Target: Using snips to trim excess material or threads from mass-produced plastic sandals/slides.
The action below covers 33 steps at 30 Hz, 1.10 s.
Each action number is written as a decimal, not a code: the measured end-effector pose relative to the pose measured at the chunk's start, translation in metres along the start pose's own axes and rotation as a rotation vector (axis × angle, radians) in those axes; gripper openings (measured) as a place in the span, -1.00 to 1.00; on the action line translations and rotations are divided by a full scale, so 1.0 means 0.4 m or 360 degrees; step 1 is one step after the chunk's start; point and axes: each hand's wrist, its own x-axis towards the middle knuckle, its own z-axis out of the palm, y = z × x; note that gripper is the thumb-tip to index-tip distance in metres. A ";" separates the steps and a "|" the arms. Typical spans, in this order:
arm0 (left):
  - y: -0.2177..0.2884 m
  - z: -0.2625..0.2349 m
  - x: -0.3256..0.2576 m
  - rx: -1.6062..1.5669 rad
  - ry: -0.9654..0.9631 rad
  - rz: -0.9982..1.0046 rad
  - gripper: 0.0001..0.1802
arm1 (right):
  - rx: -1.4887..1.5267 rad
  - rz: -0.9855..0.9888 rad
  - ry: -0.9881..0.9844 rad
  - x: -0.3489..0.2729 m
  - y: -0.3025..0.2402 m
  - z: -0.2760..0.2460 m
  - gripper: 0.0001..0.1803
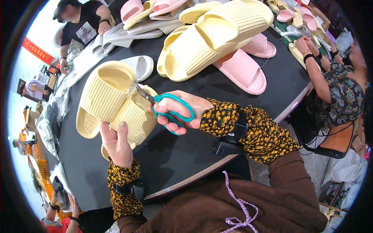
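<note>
My left hand [117,148] grips the near end of a pale yellow ribbed slide slipper [135,118], its thumb on top. Partly over that one lies a second pale yellow slipper [99,97], which has raised lettering at its near end. In my right hand [196,106] is a pair of scissors [185,104] with teal handles, fingers through the loops. The blades point left to the strap area between the two yellow slippers; whether they touch anything there I cannot make out. Just behind stands a light grey slipper [144,66].
Large yellow slippers [210,42] are stacked over pink slippers [244,73] on the black table [186,155]. More grey slippers [134,35] are piled at the back. Plastic bags [50,120] lie along the left edge. Co-workers sit at the right and stand at the back left.
</note>
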 end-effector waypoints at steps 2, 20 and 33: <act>0.003 0.003 0.001 -0.0014 -0.0010 -0.0004 -0.46 | 0.0008 0.0011 0.0000 0.001 -0.001 -0.001 -0.69; 0.002 -0.001 0.014 0.0048 -0.0136 -0.0257 -0.44 | -0.0122 -0.0182 0.0259 0.000 -0.009 -0.005 -0.80; 0.071 -0.158 0.019 0.0992 -0.0109 -0.0068 -0.74 | -0.0163 -0.0145 0.0306 0.014 -0.011 -0.013 -0.75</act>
